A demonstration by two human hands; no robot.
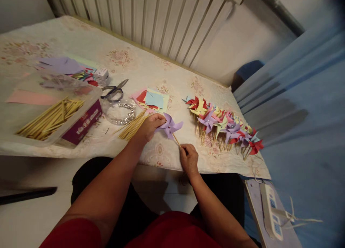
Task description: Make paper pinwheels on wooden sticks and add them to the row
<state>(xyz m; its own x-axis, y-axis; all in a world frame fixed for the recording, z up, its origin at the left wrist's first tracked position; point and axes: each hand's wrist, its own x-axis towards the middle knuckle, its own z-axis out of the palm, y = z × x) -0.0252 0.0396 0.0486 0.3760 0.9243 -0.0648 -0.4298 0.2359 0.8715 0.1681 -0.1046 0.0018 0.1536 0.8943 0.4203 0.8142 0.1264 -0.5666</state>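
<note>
A purple paper pinwheel (169, 126) on a thin wooden stick is held between my two hands over the front of the table. My right hand (189, 158) pinches the lower end of the stick. With its fingertips together, my left hand (152, 125) grips the left edge of the pinwheel's paper blades. Beneath and left of that hand lies a bundle of loose sticks (132, 127). Just behind it is a small pile of coloured paper squares (155, 99). To the right, many finished-looking pinwheels (222, 124) lie in a row, their sticks toward me.
On the left a clear plastic box (88, 97) holds many sticks. Beside it are scissors (114, 91), a round clear container (118, 112) with shiny pieces, and stacked paper (60, 65). A radiator (151, 21) stands behind the table; a power strip (271, 212) is at lower right.
</note>
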